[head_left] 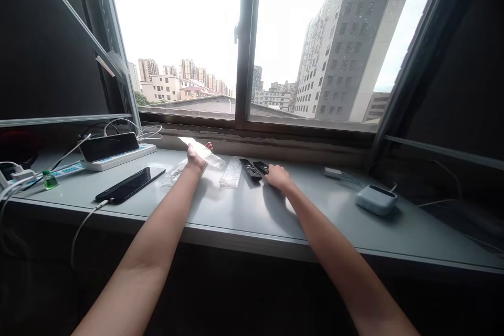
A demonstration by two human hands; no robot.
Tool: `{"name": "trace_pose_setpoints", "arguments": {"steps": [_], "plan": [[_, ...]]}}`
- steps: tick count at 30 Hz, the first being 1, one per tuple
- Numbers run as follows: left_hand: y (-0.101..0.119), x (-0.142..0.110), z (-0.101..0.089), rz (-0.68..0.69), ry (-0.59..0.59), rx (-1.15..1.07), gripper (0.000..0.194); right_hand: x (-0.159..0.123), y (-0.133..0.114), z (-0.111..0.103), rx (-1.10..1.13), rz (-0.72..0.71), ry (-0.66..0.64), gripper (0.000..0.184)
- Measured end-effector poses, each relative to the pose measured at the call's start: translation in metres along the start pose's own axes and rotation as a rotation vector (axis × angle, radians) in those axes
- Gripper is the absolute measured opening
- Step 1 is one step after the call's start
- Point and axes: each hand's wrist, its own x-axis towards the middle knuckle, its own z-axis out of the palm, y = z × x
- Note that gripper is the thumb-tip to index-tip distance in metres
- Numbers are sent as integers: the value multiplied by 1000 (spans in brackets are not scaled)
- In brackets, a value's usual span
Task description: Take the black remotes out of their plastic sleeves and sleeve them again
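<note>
My left hand (194,159) is closed around a clear plastic bag (212,159) with a bright white, flat part at its upper left; whether that part is paper inside the bag I cannot tell. Just to the right, another clear plastic bag (231,172) lies flat on the desk, and more crumpled plastic (173,174) sits left of my left wrist. A black remote control (251,169) rests on the desk. Beside it, my right hand (278,176) grips the near end of a second black remote (261,167), its fingers partly hidden.
On the left are a black phone (132,185) on a charging cable, another phone (109,147) leaning on a white power strip (122,159), and a small green bottle (49,179). A pale blue power bank (376,199) and white plug (333,172) lie right. A window (248,42) stands behind.
</note>
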Motion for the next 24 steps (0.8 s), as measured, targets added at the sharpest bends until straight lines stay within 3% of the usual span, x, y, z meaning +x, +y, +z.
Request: {"name": "trace_pose_setpoints", "arguments": {"steps": [3, 6, 9, 11, 13, 19, 24], "plan": [[1, 2, -1, 10, 33, -4, 54, 2, -1, -4, 122, 8, 99, 61], [2, 2, 0, 43, 89, -8, 56, 3, -4, -7, 491, -139, 175, 53], [6, 2, 1, 80, 123, -12, 56, 3, -3, -11, 922, -445, 33, 47], [10, 2, 1, 108, 139, -29, 56, 0, -1, -14, 1057, -611, -76, 48], [14, 3, 0, 144, 159, -60, 58, -3, 1, -17, 1088, -684, -140, 48], [19, 6, -1, 147, 201, -139, 52, -1, 5, -15, 1048, -694, -203, 54], [13, 0, 8, 124, 153, -177, 45, 3, 2, -6, 1009, -715, -224, 56]]}}
